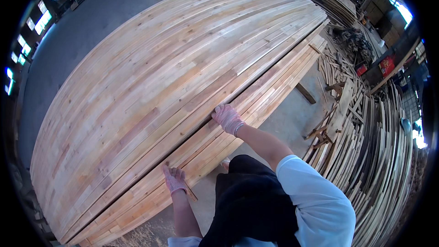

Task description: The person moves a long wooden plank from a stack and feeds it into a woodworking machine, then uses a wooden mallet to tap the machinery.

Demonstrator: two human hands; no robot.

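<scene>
A very large panel of pale, edge-joined wooden strips (151,73) lies in front of me. A dark narrow gap parts it from a narrower band of wooden boards (270,93) on my side. My right hand (227,119), in a pinkish knit glove, has its fingers bent over a board's edge at that gap. Lower and to the left, my left hand (174,179), gloved alike, grips at the near boards with curled fingers; its fingertips are partly hidden. Beside the left wrist, a short wooden stick (191,193) pokes out past the boards' near edge.
Long thin wooden strips (379,155) are piled on the right, with scattered offcuts (336,71) beyond them. Stacked boards (340,7) stand at the far right. A dark wooden block (305,93) juts out by the near edge. Sawdust (153,231) covers floor at lower left.
</scene>
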